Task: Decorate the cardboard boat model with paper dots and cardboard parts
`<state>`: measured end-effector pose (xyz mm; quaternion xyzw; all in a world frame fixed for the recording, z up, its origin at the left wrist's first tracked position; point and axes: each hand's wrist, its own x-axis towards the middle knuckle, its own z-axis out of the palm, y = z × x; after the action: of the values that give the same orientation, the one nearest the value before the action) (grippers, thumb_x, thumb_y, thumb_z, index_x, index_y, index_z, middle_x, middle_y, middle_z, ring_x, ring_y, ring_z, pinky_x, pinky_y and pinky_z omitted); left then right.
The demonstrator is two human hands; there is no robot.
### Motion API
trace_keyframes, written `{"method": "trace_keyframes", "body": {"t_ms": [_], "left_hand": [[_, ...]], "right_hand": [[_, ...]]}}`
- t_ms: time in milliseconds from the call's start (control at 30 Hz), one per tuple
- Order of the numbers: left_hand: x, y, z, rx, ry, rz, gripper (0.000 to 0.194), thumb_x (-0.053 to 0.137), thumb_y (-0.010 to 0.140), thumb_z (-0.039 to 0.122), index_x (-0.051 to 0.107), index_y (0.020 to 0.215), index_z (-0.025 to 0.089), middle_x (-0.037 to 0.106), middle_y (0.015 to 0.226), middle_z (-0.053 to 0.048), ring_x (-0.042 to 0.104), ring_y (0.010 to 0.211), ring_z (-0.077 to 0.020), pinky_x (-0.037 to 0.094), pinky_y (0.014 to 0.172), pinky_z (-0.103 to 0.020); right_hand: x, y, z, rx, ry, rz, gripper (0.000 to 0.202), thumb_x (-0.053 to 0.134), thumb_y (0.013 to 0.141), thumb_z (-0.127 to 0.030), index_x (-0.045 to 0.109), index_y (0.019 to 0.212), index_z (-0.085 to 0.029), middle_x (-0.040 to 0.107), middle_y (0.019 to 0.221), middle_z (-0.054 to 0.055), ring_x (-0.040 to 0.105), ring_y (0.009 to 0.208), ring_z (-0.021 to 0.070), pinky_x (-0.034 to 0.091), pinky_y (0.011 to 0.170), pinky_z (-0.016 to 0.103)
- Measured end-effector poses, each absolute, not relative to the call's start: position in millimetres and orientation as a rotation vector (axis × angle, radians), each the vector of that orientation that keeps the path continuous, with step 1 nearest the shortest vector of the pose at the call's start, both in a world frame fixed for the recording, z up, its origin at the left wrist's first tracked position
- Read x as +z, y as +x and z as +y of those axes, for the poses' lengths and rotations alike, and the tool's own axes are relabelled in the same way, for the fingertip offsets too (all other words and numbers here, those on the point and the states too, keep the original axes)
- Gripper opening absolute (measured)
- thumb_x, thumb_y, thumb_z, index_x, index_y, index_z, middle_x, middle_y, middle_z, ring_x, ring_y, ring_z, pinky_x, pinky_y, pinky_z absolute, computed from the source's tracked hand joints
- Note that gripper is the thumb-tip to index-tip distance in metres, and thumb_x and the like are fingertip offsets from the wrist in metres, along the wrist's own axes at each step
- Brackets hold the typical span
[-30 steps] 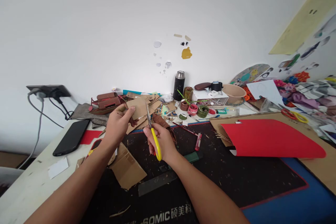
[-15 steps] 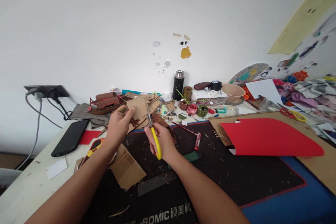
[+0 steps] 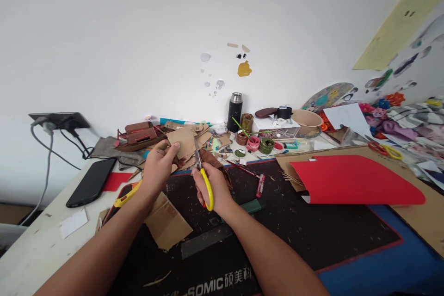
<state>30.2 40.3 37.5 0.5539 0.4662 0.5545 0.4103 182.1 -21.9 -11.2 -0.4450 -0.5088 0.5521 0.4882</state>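
Observation:
Between the thumb and fingers of my left hand (image 3: 160,159) is a small flat piece of brown cardboard (image 3: 183,142), held up off the desk. My right hand (image 3: 214,186) grips scissors (image 3: 207,190) with yellow handles, and their metal blades point up and away from me. The blades lie at the right edge of the cardboard; I cannot tell whether they are cutting into it. Behind both hands spreads a heap of cardboard scraps (image 3: 204,138). Another cardboard piece (image 3: 168,222) lies on the black mat (image 3: 277,226) below my left wrist.
A black phone (image 3: 92,182) and a yellow cutter (image 3: 127,195) lie at the left. Along the wall stand a brown model boat (image 3: 140,136), a black flask (image 3: 235,113) and paint pots (image 3: 266,145). Red paper (image 3: 357,180) and red-yellow scissors (image 3: 385,149) are at the right.
The whole view has shifted very slightly. Both hands, the cardboard and the scissors keep nearly the same places, with the blades still at the cardboard's right edge.

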Motion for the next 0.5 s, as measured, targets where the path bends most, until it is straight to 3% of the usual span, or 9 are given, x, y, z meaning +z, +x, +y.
{"method": "trace_keyframes", "body": {"t_ms": [500], "left_hand": [[33.0, 30.2, 43.2, 1.4, 1.385, 1.195, 0.031, 0.076, 0.085, 0.047, 0.06, 0.081, 0.021, 0.064, 0.059, 0.002, 0.062, 0.049, -0.0153, 0.053, 0.049, -0.026]], "right_hand": [[-22.9, 179.0, -21.2, 1.27, -1.177, -1.254, 0.04, 0.064, 0.097, -0.062, 0.051, 0.086, -0.026, 0.045, 0.046, -0.012, 0.046, 0.029, 0.0114, 0.034, 0.03, 0.018]]}}
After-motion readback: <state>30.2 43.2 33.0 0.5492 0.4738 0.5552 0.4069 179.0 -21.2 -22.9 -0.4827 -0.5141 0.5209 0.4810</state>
